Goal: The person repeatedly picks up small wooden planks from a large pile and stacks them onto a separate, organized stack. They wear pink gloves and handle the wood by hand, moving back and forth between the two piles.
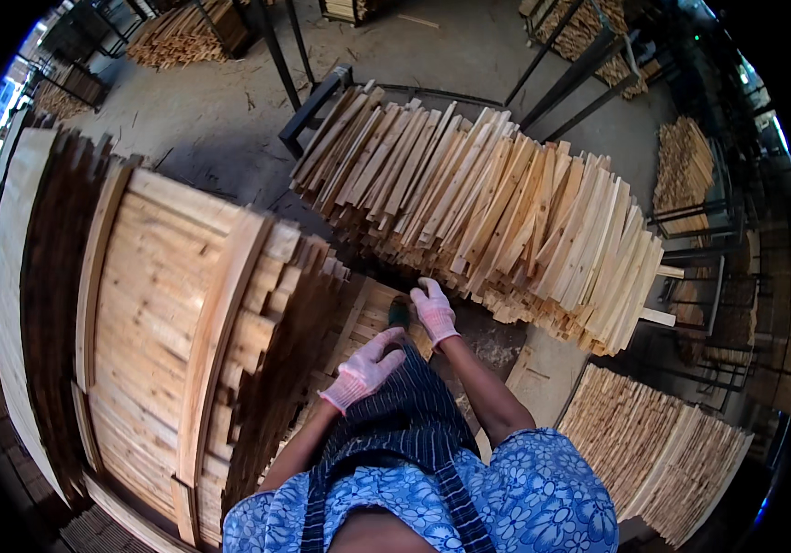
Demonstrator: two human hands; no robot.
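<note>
A long pile of loose, pale wooden strips (478,203) lies just ahead of the person, running from upper centre down to the right. The strips lie side by side in uneven layers with ragged ends, and two lighter pieces (658,317) jut out at its right end.

The right hand (435,313), in a pale pink knit glove, is at the near lower edge of the pile; whether it touches the wood cannot be told. Its fingers are loosely curved and slightly spread. The left hand (368,373), gloved the same way, is lower and to the left, in front of the dark striped apron (414,433), its fingers stretched forward and the thumb a little apart.

Beneath the hands, a dark green shoe (399,313) shows beside low wooden slats (358,323). The person wears a blue floral top (543,479).

To the left stands a large stack of boards (160,276), with long battens (220,341) across its face. A neat stack of thin strips (653,452) sits at lower right. Behind the pile are a dark metal frame (308,120) and a grey floor (202,101) strewn with scraps. More wood heaps (188,32) stand farther off.
</note>
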